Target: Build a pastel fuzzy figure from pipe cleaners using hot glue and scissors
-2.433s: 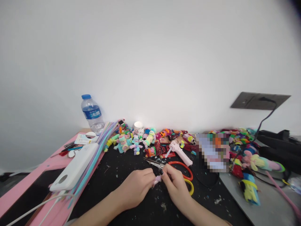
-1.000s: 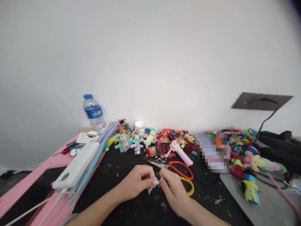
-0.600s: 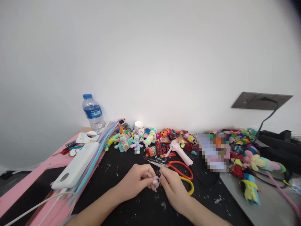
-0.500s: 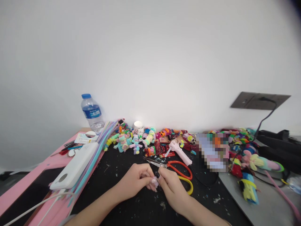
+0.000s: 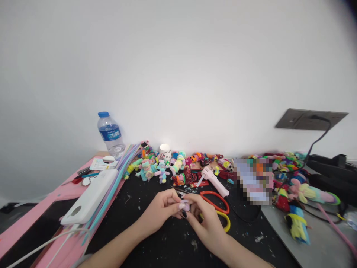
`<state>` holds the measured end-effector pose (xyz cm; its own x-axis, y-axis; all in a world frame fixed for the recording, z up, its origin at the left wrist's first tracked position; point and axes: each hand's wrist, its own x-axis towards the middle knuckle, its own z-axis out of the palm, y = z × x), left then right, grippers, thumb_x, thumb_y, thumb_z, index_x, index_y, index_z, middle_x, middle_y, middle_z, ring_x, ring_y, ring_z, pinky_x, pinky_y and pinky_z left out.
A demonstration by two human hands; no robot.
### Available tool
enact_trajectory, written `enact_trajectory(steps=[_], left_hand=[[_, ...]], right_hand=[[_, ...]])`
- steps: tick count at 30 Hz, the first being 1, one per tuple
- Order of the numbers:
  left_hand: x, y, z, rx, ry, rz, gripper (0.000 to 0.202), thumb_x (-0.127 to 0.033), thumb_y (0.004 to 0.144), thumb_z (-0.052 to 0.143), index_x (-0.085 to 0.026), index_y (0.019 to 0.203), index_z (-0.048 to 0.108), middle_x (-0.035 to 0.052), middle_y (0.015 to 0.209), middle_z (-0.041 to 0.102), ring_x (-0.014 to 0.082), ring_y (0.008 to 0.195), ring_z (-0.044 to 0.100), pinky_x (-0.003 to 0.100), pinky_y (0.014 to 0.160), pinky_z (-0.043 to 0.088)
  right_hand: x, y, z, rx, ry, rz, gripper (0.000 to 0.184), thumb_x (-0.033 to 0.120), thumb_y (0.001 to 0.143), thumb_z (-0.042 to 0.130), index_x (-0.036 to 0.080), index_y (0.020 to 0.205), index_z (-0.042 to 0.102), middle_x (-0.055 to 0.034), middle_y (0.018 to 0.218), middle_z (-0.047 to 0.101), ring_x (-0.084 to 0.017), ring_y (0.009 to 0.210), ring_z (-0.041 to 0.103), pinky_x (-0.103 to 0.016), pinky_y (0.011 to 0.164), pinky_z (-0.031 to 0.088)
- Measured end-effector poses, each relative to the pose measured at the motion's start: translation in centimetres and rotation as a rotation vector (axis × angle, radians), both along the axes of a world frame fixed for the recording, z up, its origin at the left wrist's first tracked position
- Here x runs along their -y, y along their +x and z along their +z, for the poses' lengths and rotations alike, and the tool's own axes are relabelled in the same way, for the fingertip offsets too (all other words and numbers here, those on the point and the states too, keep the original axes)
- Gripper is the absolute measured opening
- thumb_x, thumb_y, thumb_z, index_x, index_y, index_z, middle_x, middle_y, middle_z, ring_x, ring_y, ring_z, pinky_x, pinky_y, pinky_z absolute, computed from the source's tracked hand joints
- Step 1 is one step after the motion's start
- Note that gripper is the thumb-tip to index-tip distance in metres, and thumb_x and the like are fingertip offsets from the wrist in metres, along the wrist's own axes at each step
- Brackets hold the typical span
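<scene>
Over the black tabletop, my left hand and my right hand meet at the fingertips. Pinched between them is a small lilac piece, which looks like pipe cleaner; fingers cover most of it. My left thumb and forefinger are closed on its left side, while my right fingers grip it from the right. Just behind and under my right hand lie scissors with one orange and one yellow handle, partly hidden. Beyond them rests a pale pink glue gun.
Colourful fuzzy dolls line the wall around a paper cup. At left are a water bottle, a white power bank with a cable and a bundle of pastel pipe cleaners. More dolls lie on a grey surface at right.
My right hand has shifted its grip, its fingers now reaching over the lilac piece with the thumb below. More of the lilac piece shows above the fingertips.
</scene>
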<state>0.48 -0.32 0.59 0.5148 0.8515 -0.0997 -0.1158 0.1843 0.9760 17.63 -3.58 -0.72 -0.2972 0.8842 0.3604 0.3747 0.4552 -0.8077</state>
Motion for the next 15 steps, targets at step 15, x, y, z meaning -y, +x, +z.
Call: enact_trajectory(steps=[15], left_hand=[[0.00,-0.21,0.02,-0.261,0.279,0.068,0.019,-0.030,0.080,0.058,-0.012,0.073,0.061,-0.0001,0.065,0.060,0.0133,0.064,0.056,0.025,0.063,0.042]], right_hand=[[-0.57,0.25,0.54,0.124,0.169,-0.060,0.010,0.015,0.084,0.055,0.019,0.087,0.064,-0.0034,0.077,0.066,-0.015,0.067,0.059,-0.025,0.063,0.047]])
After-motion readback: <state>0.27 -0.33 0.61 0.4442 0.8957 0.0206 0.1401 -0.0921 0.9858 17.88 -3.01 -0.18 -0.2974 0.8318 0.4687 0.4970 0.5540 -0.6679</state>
